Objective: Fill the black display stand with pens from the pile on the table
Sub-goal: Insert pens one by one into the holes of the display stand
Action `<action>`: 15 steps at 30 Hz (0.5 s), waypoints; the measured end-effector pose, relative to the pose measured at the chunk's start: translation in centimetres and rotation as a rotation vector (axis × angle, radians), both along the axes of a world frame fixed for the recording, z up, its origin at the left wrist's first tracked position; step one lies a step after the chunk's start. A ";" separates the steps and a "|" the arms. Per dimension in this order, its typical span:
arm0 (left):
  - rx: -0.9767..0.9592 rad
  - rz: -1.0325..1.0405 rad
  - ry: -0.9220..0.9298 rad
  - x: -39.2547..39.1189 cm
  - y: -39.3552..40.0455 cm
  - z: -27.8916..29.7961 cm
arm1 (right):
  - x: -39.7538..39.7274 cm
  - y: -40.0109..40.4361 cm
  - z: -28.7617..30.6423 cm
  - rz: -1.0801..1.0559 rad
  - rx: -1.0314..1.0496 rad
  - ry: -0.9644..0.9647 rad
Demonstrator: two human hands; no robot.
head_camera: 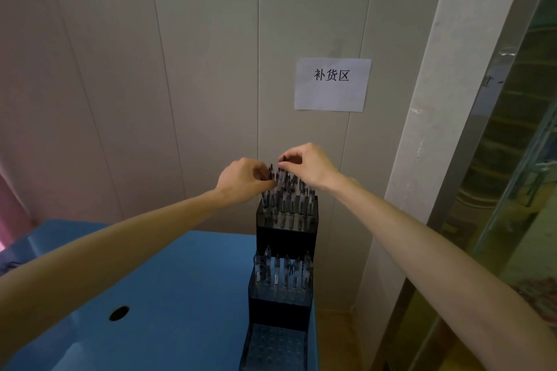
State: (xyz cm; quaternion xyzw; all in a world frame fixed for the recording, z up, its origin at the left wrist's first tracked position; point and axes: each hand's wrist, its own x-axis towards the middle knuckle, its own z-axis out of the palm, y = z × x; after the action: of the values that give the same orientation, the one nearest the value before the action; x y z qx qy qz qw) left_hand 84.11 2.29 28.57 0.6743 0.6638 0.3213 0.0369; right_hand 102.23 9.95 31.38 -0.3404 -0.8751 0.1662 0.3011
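While our left hand (244,179) and right hand (304,164) pinch pens (284,190) crowding the top tier of the black display stand (286,238) on the blue table (180,295), we judge the middle tier partly filled, the bottom tier empty.

The black display stand (284,253) runs off the bottom edge, its lowest tier cut short. The blue table (180,295) is cropped at the left and bottom edges. At centre frame, curled fingers (265,173) hide the upper pens' (289,199) tops; which pen each hand pinches cannot be told.
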 end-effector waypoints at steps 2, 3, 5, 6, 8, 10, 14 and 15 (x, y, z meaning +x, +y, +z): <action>0.017 -0.022 -0.013 0.3 0.0 0.2 | -0.1 -0.1 0.1 0.005 -0.012 -0.002; 0.016 -0.037 -0.023 0.3 0.0 0.3 | -0.2 -0.2 0.2 0.007 -0.024 -0.006; 0.010 -0.055 -0.036 0.4 0.0 0.4 | -0.3 0.0 0.4 0.008 -0.065 -0.031; 0.008 -0.054 -0.041 0.5 0.0 0.4 | -0.3 0.1 0.5 0.003 -0.093 -0.059; 0.009 -0.044 -0.059 0.6 -0.1 0.4 | -0.2 0.3 0.4 -0.005 -0.125 -0.140; 0.011 -0.033 -0.074 0.7 -0.3 0.3 | -0.1 0.4 0.0 0.006 -0.125 -0.168; -0.018 -0.020 -0.116 0.8 -0.2 0.1 | -0.1 0.1 -0.3 0.024 -0.161 -0.122; -0.028 -0.019 -0.129 0.9 0.0 0.1 | -0.1 0.0 -0.2 0.026 -0.148 -0.103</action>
State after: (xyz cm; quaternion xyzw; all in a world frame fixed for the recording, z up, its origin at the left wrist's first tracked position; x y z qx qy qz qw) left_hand 85.04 2.29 28.64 0.6578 0.6582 0.3544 0.0921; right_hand 102.10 9.94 31.17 -0.3586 -0.8790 0.2165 0.2278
